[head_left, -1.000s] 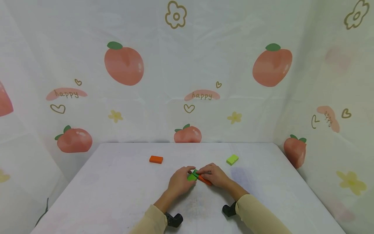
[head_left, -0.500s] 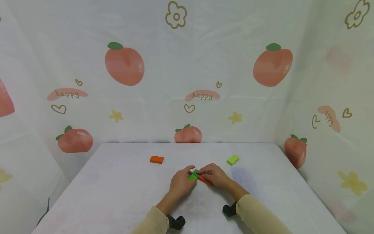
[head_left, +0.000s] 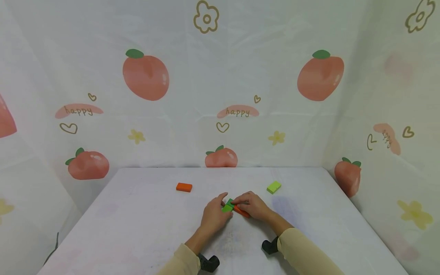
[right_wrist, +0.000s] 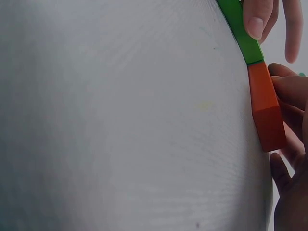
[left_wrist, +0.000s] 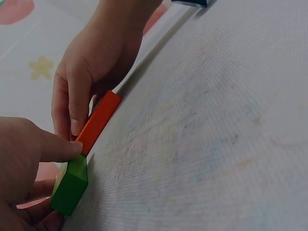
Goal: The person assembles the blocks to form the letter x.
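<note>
In the middle of the table, a green block [head_left: 227, 208] and a long orange block [head_left: 241, 211] lie end to end, with another green piece [head_left: 230, 202] against them. My left hand [head_left: 214, 216] holds the near green block, its thumb [left_wrist: 67, 150] at the joint with the orange one and fingers behind. The index finger is lifted off. My right hand [head_left: 255, 206] grips the orange block [right_wrist: 267, 103], its fingertips also reaching the far green piece. In the left wrist view the green block [left_wrist: 71, 185] shows a pointed end; the rear piece is hidden there.
A separate orange block [head_left: 184, 187] lies farther back on the left of the white table [head_left: 137, 229]. A yellow-green block [head_left: 274, 187] lies back right. Black wrist devices [head_left: 209, 263] sit by both sleeves. A fruit-print curtain [head_left: 178, 133] stands behind.
My left hand has shifted slightly to the right, and its index finger has risen from the green pieces. The right hand and the blocks have stayed almost still.
</note>
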A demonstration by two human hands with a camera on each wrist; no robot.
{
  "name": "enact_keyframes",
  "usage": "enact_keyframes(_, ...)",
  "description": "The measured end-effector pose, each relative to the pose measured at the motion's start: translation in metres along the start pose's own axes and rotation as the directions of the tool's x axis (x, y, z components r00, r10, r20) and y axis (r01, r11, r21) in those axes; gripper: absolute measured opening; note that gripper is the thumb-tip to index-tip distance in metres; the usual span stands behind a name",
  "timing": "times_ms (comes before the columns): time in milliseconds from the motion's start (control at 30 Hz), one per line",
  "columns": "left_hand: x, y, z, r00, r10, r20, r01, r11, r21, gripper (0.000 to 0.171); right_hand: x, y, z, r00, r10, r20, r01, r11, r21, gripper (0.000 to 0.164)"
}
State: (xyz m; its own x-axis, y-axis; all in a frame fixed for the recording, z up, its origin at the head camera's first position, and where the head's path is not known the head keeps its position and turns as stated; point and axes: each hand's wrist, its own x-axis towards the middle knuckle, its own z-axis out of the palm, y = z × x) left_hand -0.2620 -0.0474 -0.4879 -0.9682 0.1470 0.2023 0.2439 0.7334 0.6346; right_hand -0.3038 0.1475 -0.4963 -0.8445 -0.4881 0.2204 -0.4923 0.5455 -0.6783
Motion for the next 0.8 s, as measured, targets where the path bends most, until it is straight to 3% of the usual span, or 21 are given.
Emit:
enact_keyframes(400, 0.0003, 0.0014, 0.0008, 0.999, -0.029, 0.023, 0.029, 0.999, -0.017, 0.064, -0.0001, -0.0014, -0.0006, 1.000, -0.008, 0.009, 0.008, 1.000, 0.010, 0.023)
enact_keyframes(800, 0.0009, -0.0007, 0.0007, 1.000, 0.014, 0.001, -0.014, 1.000, 0.016, 0.061, 0.0002, -0.0014, 0.0001, 1.000, 0.003, 0.009, -0.003, 1.000, 0.004, 0.024)
